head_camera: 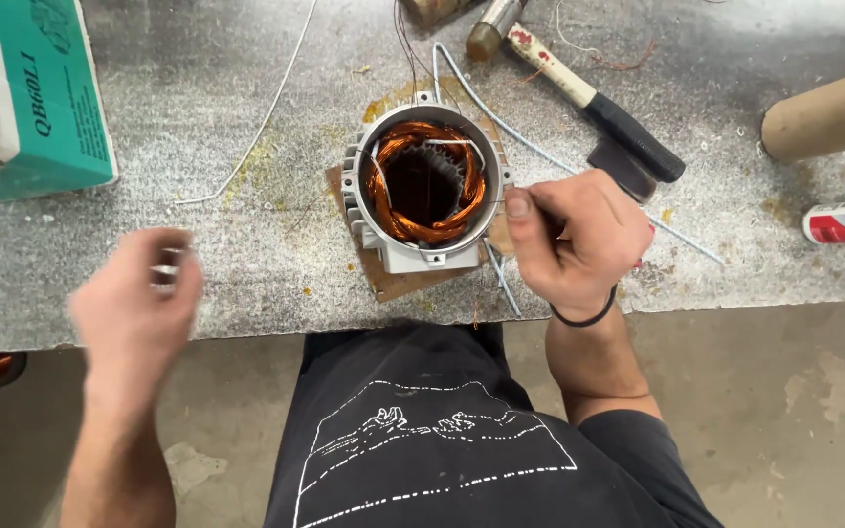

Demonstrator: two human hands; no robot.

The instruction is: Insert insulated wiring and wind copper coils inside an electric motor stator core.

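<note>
1. One head view: the right hand (574,240) pinches a thin white cord (422,143), fingers together, just right of the motor stator (424,186).
2. Its copper windings (393,220) face up, on the bench (246,196).
3. Left of that grip, the left hand (139,303) is blurred; its closure cannot be told.
4. Beyond the right hand lies a hammer (589,98).

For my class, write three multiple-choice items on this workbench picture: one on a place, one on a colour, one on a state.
1. Where does the hammer lie?
A. behind the motor stator
B. on the floor
C. inside the box

2. What colour are the stator's windings?
A. blue
B. copper-orange
C. green

3. How is the right hand?
A. flat, open
B. closed by the stator's rim
C. holding the hammer

Key: 1 A, it lies farther back on the table; 2 B, the coils gleam orange; 3 B, fingers curled beside the housing.
</note>
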